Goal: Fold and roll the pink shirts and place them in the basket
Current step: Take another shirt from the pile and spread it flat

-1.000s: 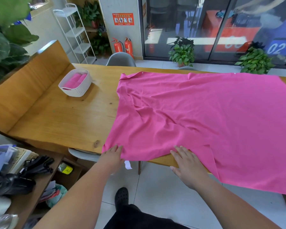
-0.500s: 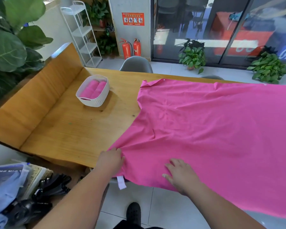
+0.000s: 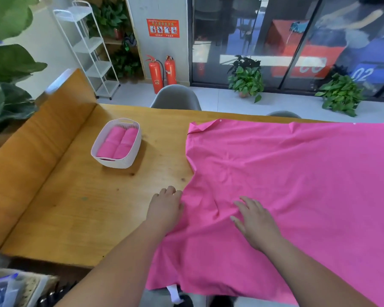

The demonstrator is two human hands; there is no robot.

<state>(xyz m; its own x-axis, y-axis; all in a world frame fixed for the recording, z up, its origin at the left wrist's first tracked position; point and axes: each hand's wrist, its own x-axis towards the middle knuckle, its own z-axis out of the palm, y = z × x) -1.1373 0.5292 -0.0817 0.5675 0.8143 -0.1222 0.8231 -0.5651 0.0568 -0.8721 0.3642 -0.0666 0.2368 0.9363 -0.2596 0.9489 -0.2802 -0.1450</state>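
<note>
A large pink shirt (image 3: 297, 185) lies spread over the right part of the wooden table (image 3: 87, 207), its near hem hanging off the front edge. My left hand (image 3: 166, 207) is at the shirt's left side edge, fingers curled on the fabric there. My right hand (image 3: 256, 222) rests flat on the cloth with fingers spread, a little to the right of the left one. A white basket (image 3: 124, 161) stands at the table's far left and holds rolled pink shirts (image 3: 118, 141) packed side by side.
A raised wooden side panel (image 3: 42, 134) closes the table's left end. A grey chair (image 3: 175, 98) stands behind the far edge. Clutter (image 3: 9, 289) sits on a lower shelf at the near left. A white label (image 3: 173, 294) dangles from the shirt's hem.
Both hands have moved from the table's near edge farther up onto the shirt. The shirt's left edge has been drawn inward where my left hand holds it.
</note>
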